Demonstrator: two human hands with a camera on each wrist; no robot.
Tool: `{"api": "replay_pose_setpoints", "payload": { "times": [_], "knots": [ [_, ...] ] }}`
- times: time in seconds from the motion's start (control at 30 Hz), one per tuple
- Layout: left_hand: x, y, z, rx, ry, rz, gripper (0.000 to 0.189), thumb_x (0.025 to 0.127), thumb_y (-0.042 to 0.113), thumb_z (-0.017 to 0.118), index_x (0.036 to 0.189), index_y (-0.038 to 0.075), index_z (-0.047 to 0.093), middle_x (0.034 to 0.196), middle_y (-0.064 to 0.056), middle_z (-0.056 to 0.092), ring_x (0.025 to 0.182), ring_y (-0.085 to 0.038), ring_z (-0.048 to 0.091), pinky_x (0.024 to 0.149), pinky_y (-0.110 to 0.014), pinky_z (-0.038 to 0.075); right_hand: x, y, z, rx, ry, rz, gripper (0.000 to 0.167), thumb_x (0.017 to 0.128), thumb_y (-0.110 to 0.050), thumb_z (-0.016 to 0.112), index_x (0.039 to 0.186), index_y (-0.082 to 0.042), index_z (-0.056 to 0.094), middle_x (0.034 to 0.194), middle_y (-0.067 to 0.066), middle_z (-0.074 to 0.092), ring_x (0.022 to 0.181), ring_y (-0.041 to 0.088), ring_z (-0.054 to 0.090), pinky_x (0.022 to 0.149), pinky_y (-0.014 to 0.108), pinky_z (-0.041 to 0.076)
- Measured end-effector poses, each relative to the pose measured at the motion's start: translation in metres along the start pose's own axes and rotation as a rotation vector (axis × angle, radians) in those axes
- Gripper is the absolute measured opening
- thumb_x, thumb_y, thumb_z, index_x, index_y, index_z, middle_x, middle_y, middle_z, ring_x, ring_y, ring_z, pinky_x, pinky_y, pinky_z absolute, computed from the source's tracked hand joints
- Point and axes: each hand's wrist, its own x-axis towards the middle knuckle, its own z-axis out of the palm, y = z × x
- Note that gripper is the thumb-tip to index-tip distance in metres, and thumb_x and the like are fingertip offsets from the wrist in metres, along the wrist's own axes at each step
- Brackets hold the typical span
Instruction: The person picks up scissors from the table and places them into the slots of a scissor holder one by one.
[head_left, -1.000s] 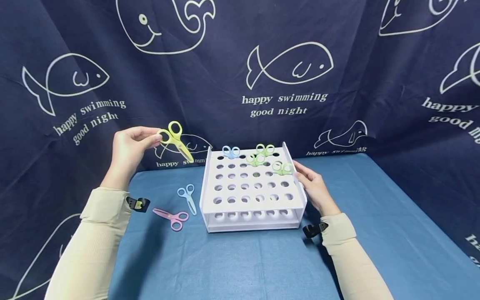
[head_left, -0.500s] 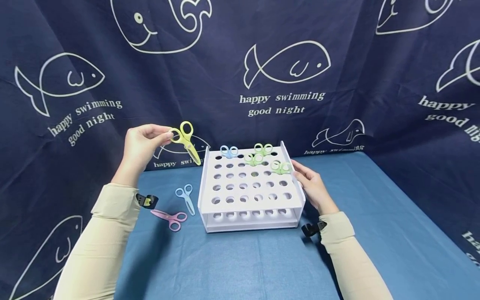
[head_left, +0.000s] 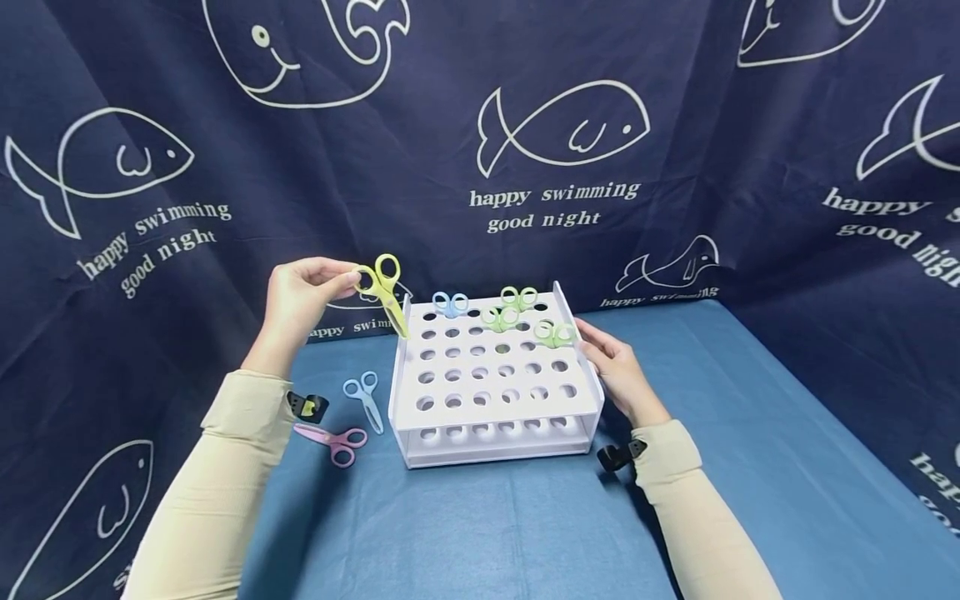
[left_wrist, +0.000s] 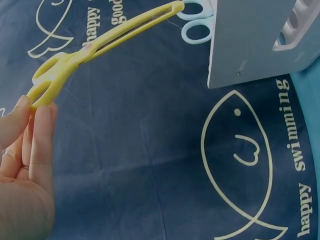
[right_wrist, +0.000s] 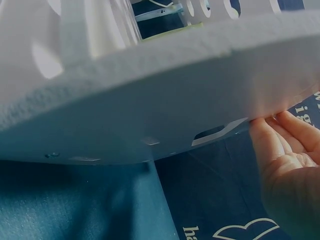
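My left hand (head_left: 302, 302) pinches the yellow scissors (head_left: 386, 293) by one finger loop, blades slanting down to the right. In the head view, their tip overlaps the back left corner of the white rack (head_left: 491, 412), which has rows of round holes. The left wrist view shows thumb and fingers (left_wrist: 44, 137) on the loop of these scissors (left_wrist: 72, 60). My right hand (head_left: 621, 371) touches the rack's right side panel (right_wrist: 165, 100) from outside, fingers extended. Blue scissors (head_left: 451, 306) and three green scissors, one of them nearest the right panel (head_left: 553, 335), stand in the holes, handles up.
Left of the rack, another pair of blue scissors (head_left: 364, 402) and a pair of pink scissors (head_left: 333, 442) lie on the blue tablecloth (head_left: 465, 533). A dark blue curtain (head_left: 420, 183) with white fish drawings hangs right behind the rack.
My left hand has carried the yellow scissors to the right, up to the rack's back left corner. The right hand keeps its place at the side panel. The head view has shifted slightly.
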Motion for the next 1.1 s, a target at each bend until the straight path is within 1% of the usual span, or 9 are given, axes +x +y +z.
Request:
{"api": "replay_pose_setpoints", "payload": {
  "times": [0.1, 0.17, 0.23, 0.4, 0.57, 0.67, 0.8, 0.9, 1.1],
  "knots": [
    [0.001, -0.004, 0.005, -0.001, 0.000, 0.000, 0.028, 0.083, 0.016, 0.077, 0.102, -0.005, 0.072, 0.077, 0.017, 0.073, 0.068, 0.003, 0.069, 0.070, -0.014, 0.057, 0.000, 0.000, 0.000, -0.007, 0.004, -0.002, 0.051, 0.101, -0.018, 0.051, 0.148, -0.003, 0.038, 0.150, 0.021, 0.040, 0.106, -0.004, 0.057, 0.084, 0.013, 0.053],
    [0.001, -0.007, 0.008, -0.001, 0.006, -0.006, 0.027, 0.083, 0.016, 0.077, 0.101, -0.004, 0.073, 0.073, 0.022, 0.070, 0.068, 0.002, 0.069, 0.070, -0.014, 0.058, 0.000, 0.000, 0.000, -0.007, 0.002, -0.001, 0.052, 0.101, -0.019, 0.051, 0.148, -0.003, 0.037, 0.149, 0.022, 0.040, 0.104, -0.004, 0.058, 0.083, 0.013, 0.053],
    [0.001, -0.009, 0.010, -0.001, 0.013, -0.006, 0.027, 0.083, 0.017, 0.077, 0.100, -0.003, 0.074, 0.072, 0.023, 0.070, 0.068, 0.001, 0.070, 0.070, -0.015, 0.058, -0.001, 0.000, 0.001, -0.007, 0.002, 0.001, 0.052, 0.101, -0.019, 0.051, 0.148, -0.003, 0.037, 0.149, 0.023, 0.040, 0.103, -0.004, 0.059, 0.083, 0.013, 0.054],
    [0.000, -0.011, 0.014, -0.045, 0.002, -0.016, 0.028, 0.082, 0.017, 0.078, 0.100, -0.004, 0.073, 0.078, 0.015, 0.073, 0.069, -0.001, 0.070, 0.071, -0.017, 0.059, -0.001, -0.001, 0.000, -0.013, 0.003, -0.003, 0.052, 0.101, -0.019, 0.051, 0.148, -0.003, 0.037, 0.150, 0.023, 0.039, 0.105, -0.005, 0.058, 0.084, 0.013, 0.053],
    [0.000, -0.013, 0.018, -0.077, -0.033, -0.031, 0.031, 0.082, 0.015, 0.077, 0.103, -0.007, 0.071, 0.082, 0.009, 0.075, 0.070, 0.000, 0.070, 0.072, -0.018, 0.059, -0.001, -0.001, 0.000, -0.014, 0.008, 0.002, 0.051, 0.101, -0.018, 0.050, 0.148, -0.004, 0.038, 0.149, 0.021, 0.040, 0.104, -0.003, 0.058, 0.084, 0.014, 0.054],
    [-0.001, -0.017, 0.020, -0.069, -0.053, -0.051, 0.032, 0.083, 0.017, 0.077, 0.103, -0.007, 0.071, 0.081, 0.011, 0.074, 0.071, 0.000, 0.070, 0.073, -0.019, 0.059, -0.001, -0.001, 0.001, -0.013, 0.008, 0.004, 0.051, 0.101, -0.018, 0.051, 0.148, -0.004, 0.038, 0.149, 0.020, 0.041, 0.104, -0.003, 0.059, 0.084, 0.014, 0.054],
    [-0.001, -0.023, 0.023, -0.041, -0.067, -0.076, 0.032, 0.083, 0.019, 0.077, 0.103, -0.005, 0.071, 0.074, 0.019, 0.069, 0.071, 0.000, 0.070, 0.073, -0.019, 0.059, 0.000, -0.001, 0.000, -0.018, 0.005, 0.005, 0.052, 0.101, -0.019, 0.051, 0.148, -0.004, 0.037, 0.150, 0.020, 0.040, 0.105, -0.003, 0.058, 0.084, 0.014, 0.054],
    [-0.002, -0.028, 0.024, -0.031, -0.076, -0.072, 0.031, 0.084, 0.018, 0.076, 0.103, -0.005, 0.071, 0.072, 0.020, 0.069, 0.071, 0.001, 0.070, 0.073, -0.020, 0.059, -0.001, -0.001, 0.001, -0.024, 0.003, 0.010, 0.051, 0.101, -0.020, 0.050, 0.148, -0.005, 0.037, 0.150, 0.020, 0.040, 0.105, -0.003, 0.058, 0.084, 0.014, 0.054],
    [-0.001, -0.033, 0.025, 0.011, -0.091, -0.052, 0.028, 0.083, 0.019, 0.077, 0.101, -0.001, 0.073, 0.074, 0.022, 0.069, 0.070, 0.005, 0.068, 0.070, -0.015, 0.058, -0.001, -0.001, 0.000, -0.039, 0.003, 0.011, 0.051, 0.101, -0.019, 0.050, 0.148, -0.005, 0.037, 0.150, 0.019, 0.040, 0.106, -0.004, 0.057, 0.084, 0.013, 0.053]
  ]
}}
